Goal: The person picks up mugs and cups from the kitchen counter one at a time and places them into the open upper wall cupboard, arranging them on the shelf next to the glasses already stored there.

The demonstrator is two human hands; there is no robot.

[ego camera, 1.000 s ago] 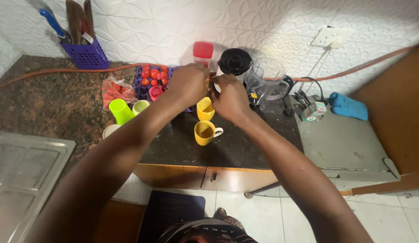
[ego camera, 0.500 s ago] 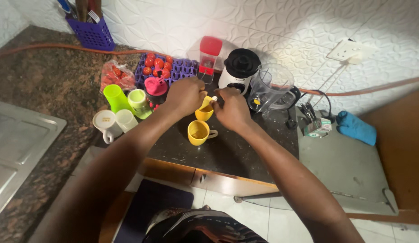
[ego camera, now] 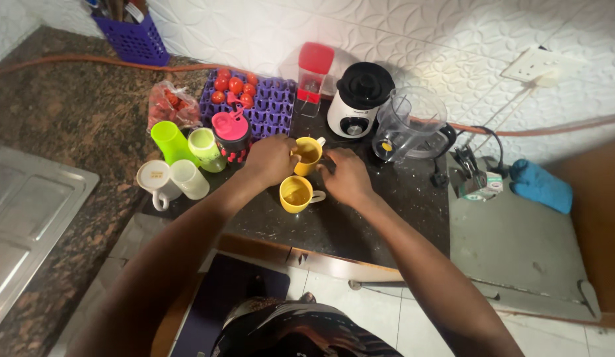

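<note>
Partly, the left hand [ego camera: 273,158] hides the far yellow mug [ego camera: 308,155].

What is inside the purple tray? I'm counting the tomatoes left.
The purple tray holds red tomatoes in its far left cups; most other cups look empty. A pink-lidded bottle hides the near left corner, so no exact count.

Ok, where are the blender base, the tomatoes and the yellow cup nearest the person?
blender base [ego camera: 357,99]: head view, on its black top.
tomatoes [ego camera: 235,84]: head view, on one red tomato in the purple tray.
yellow cup [ego camera: 296,194]: head view, on its open inside, near the rim.
</note>
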